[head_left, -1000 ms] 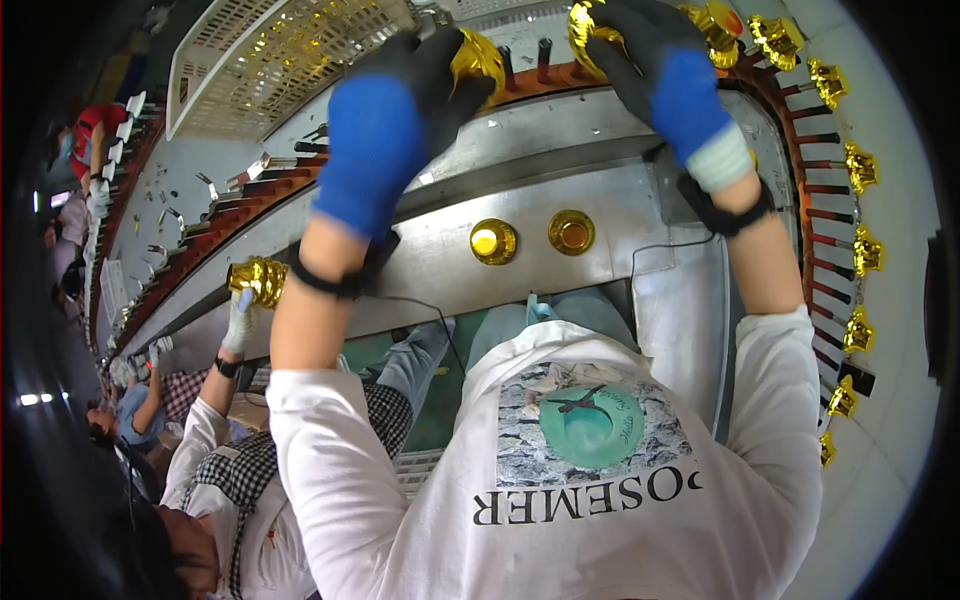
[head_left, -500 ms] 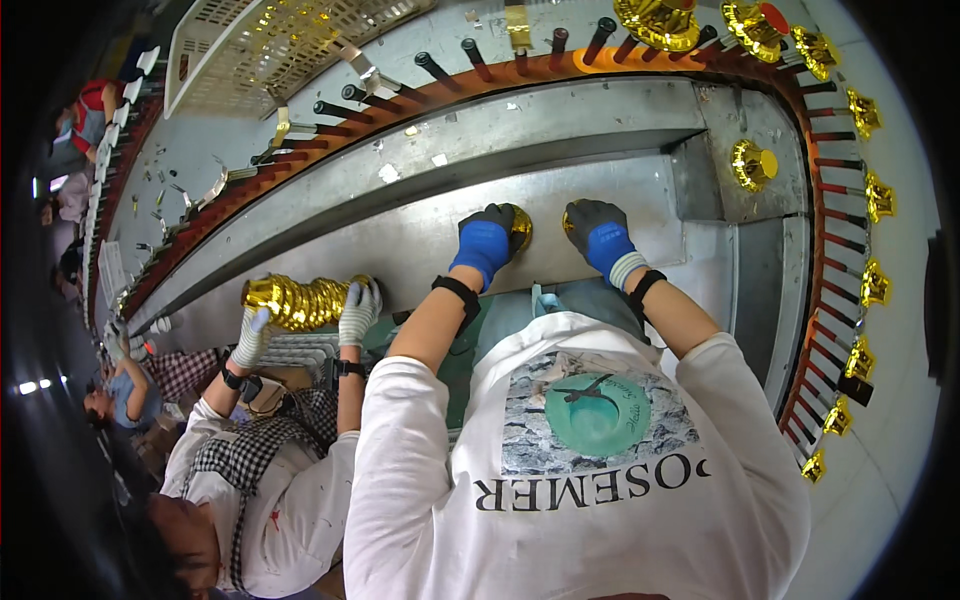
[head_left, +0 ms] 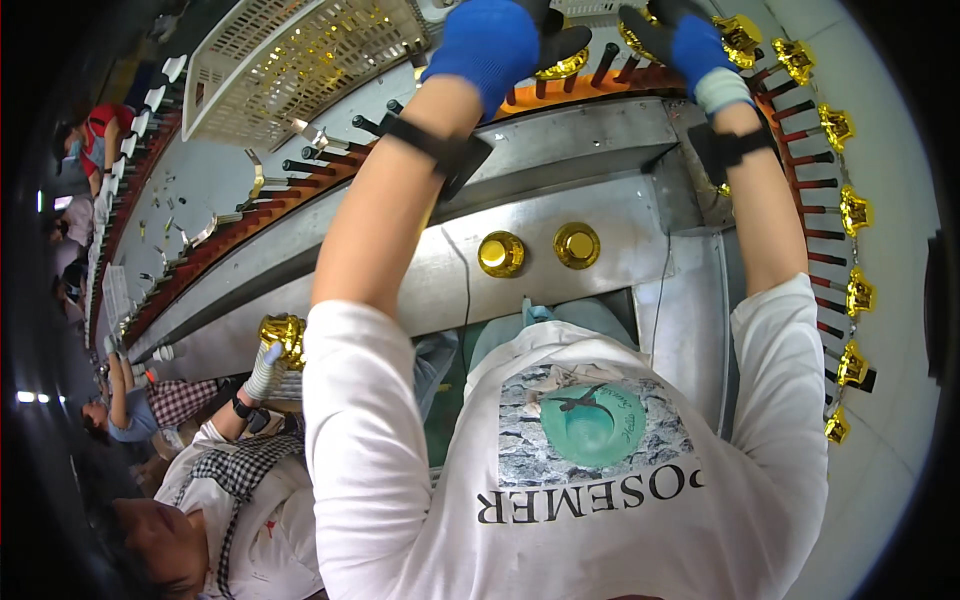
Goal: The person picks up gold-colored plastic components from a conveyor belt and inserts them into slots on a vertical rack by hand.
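My left hand [head_left: 500, 48], in a blue glove with black fingers, reaches to the belt at the top edge. Its thumb and fingers lie around a shiny gold cup-shaped piece [head_left: 566, 67], partly cut off by the frame. On the right, my right hand [head_left: 690, 40], gloved alike, has its thumb and fingers around another gold cup-shaped piece [head_left: 632, 42], mostly covered by the glove. Two more gold cups, one on the left [head_left: 501, 254] and one on the right [head_left: 577, 245], stand apart on the metal ledge before me.
An orange-edged belt with dark upright spindles [head_left: 605, 62] curves around the metal bench. Gold pieces [head_left: 855, 211] ride along its right side. A white perforated crate [head_left: 300, 75] stands at the far left. Beside me a co-worker's gloved hand [head_left: 263, 372] holds gold pieces [head_left: 284, 340].
Both my hands have left the two gold cups on the ledge and moved forward to those at the belt. The co-worker's gold stack has shifted, and the belt's pieces have moved along.
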`<state>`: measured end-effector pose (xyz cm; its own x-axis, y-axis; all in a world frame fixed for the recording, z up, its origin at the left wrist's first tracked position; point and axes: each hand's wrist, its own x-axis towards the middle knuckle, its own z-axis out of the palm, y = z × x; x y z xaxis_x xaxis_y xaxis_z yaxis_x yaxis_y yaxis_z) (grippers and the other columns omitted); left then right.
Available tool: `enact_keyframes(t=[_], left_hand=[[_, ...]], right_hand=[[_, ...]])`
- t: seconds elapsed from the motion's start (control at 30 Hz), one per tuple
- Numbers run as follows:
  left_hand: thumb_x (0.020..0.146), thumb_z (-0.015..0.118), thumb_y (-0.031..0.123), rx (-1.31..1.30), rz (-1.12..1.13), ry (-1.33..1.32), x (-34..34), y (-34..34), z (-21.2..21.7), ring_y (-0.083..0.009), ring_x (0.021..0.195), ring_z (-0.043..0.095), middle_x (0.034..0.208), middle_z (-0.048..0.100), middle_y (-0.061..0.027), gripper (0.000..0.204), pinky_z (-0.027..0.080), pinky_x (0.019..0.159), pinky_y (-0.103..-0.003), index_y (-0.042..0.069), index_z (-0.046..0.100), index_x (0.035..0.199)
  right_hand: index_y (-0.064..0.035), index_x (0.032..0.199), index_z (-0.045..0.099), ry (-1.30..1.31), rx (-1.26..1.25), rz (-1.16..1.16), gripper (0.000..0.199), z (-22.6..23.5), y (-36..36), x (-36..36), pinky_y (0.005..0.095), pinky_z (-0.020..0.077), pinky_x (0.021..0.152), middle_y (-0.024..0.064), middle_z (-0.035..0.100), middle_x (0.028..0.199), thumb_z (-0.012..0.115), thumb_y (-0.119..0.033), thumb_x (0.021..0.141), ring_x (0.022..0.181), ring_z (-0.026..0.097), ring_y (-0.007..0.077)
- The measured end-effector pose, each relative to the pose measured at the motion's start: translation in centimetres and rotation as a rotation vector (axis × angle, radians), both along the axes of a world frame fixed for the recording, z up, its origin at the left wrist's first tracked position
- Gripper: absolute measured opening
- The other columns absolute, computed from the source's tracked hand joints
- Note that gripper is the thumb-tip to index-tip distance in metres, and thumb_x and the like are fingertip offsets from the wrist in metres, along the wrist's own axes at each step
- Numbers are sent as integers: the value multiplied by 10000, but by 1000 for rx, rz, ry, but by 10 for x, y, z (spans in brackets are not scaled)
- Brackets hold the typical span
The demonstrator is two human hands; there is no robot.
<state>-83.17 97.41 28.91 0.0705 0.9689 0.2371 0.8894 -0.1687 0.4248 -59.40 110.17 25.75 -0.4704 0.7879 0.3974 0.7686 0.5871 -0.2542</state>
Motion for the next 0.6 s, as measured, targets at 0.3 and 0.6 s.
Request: enact_keyframes(t=[0.3,0.6], left_hand=[[884,831,363,370,23,49,4,-76,-28,-342,830,736,990,746,-155,393,588,707,-457,87,755,1154],[853,807,455,-435,135,92,29,-226,-261,-399,861,730,1041,725,-182,579,590,754,-501,92,668,1282]], right_hand=[[-65,1359,655,124,175,212,538,-16,-72,6,520,534,985,202,708,1247,760,-369,928,1095,683,408],[-100,1292,647,-221,-441,391,495,-201,-222,38,499,562,860,135,722,1087,761,-355,883,1000,710,361]])
